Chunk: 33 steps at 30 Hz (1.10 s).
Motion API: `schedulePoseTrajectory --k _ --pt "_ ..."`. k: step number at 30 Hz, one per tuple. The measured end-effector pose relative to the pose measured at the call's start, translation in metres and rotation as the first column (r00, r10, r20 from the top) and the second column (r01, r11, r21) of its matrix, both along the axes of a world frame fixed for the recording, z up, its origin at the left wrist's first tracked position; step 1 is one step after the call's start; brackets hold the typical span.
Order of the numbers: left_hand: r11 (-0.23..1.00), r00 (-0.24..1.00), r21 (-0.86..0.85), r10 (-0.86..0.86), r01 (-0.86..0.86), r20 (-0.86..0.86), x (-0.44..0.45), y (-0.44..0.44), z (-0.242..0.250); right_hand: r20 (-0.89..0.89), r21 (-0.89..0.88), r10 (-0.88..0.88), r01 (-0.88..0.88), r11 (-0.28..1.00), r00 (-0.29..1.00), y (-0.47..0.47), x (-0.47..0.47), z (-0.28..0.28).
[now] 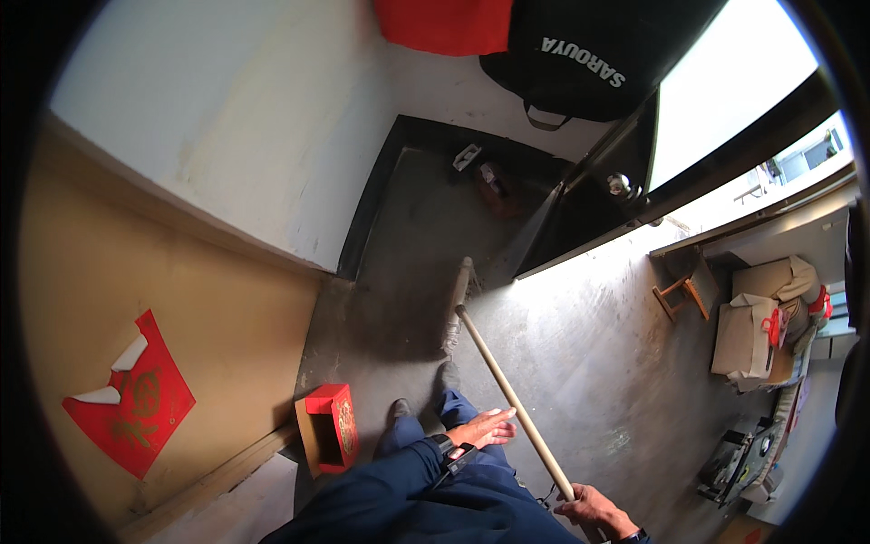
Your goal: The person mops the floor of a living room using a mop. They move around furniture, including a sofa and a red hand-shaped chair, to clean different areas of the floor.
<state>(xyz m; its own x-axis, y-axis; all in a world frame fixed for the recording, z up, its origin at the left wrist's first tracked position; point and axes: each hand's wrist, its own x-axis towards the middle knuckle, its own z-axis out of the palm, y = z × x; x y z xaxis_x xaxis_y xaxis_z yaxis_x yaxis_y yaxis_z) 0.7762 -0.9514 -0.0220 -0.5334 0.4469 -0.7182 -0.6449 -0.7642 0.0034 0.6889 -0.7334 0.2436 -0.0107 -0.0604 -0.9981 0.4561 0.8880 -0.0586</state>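
A mop with a long pale wooden handle [506, 387] slants across the grey concrete floor. Its whitish head [457, 313] lies on the floor ahead of my feet, partly in shadow. Around the upper end of the handle, at the lower right, my right hand [595, 511] is closed. My left hand [484, 428] is beside the middle of the handle with its fingers stretched out. The fingertips reach the handle or come very near it; contact is hard to tell. No grip shows in that hand.
A red cardboard box [346, 425] stands left of my feet, by the tan panel [224, 313]. A black door [598, 197] stands ajar ahead. Behind it sit a dark shoe-like object [495, 187] and a small white object [467, 158]. At right are a wooden folding stool [686, 299] and a gas stove [737, 459].
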Motion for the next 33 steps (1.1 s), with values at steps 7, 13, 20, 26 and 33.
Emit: schedulePoseTrajectory --k 7,13,20,26,33 --pt "0.970 0.969 -0.014 0.243 -0.243 0.033 -0.051 -0.026 0.016 -0.099 -0.038 0.108 -0.113 0.993 0.989 -0.053 -0.011 0.018" --pt "0.938 0.942 -0.087 0.333 -0.335 -0.038 -0.096 -0.114 0.019 -0.207 -0.055 0.143 -0.158 0.986 0.968 -0.134 -0.041 0.016" --pt "0.907 0.924 -0.191 0.350 -0.375 -0.154 -0.173 -0.270 0.044 -0.348 -0.193 0.136 -0.213 0.958 0.928 -0.275 -0.085 0.010" --pt "0.900 0.940 -0.271 0.325 -0.341 -0.105 -0.196 -0.325 0.024 -0.290 -0.118 0.238 -0.282 0.952 0.927 -0.351 -0.108 0.005" --pt "0.891 0.963 -0.403 0.261 -0.211 0.073 -0.221 -0.342 -0.035 -0.442 0.051 0.563 -0.607 0.793 0.699 -0.356 -0.107 0.060"
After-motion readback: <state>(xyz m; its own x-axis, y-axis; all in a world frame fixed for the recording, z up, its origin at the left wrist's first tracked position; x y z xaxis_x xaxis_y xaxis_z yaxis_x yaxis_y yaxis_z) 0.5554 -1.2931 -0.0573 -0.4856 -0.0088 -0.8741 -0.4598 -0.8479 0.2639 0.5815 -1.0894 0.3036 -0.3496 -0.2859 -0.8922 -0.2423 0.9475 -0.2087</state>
